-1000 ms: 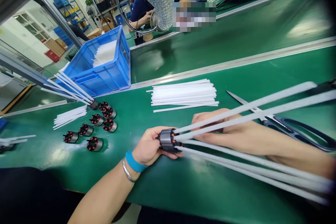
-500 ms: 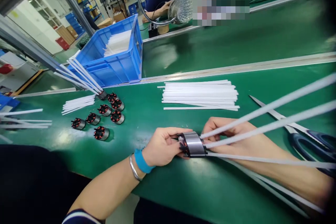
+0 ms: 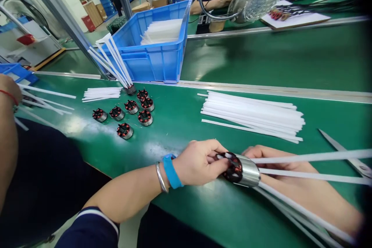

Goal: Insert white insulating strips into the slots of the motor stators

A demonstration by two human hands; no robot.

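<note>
A motor stator [image 3: 250, 171], a silvery ring with black and copper-coloured windings, is held tilted above the green bench. The thumb and fingers of my left hand [image 3: 200, 162] pinch its wound end, where small white tips show. My right hand [image 3: 293, 168] is curled behind the stator's other end, its fingertips hidden by the ring. Several long white strips [image 3: 314, 157] stick out of that end to the right, passing in front of my right hand and forearm. On the bench beyond lies a pile of white strips [image 3: 252, 114].
Several wound stators [image 3: 124, 131] stand on the left, one [image 3: 130, 89] bristling with strips. A blue crate [image 3: 157, 62] holds more strips. Scissors [image 3: 340, 149] lie at right. A co-worker's hand [image 3: 8, 89] is at far left near other strips; another person sits across the bench.
The view has swung left, so the bench things appear farther right. The stator has turned, showing more of its wound face, and its strips now point more downward to the right.
</note>
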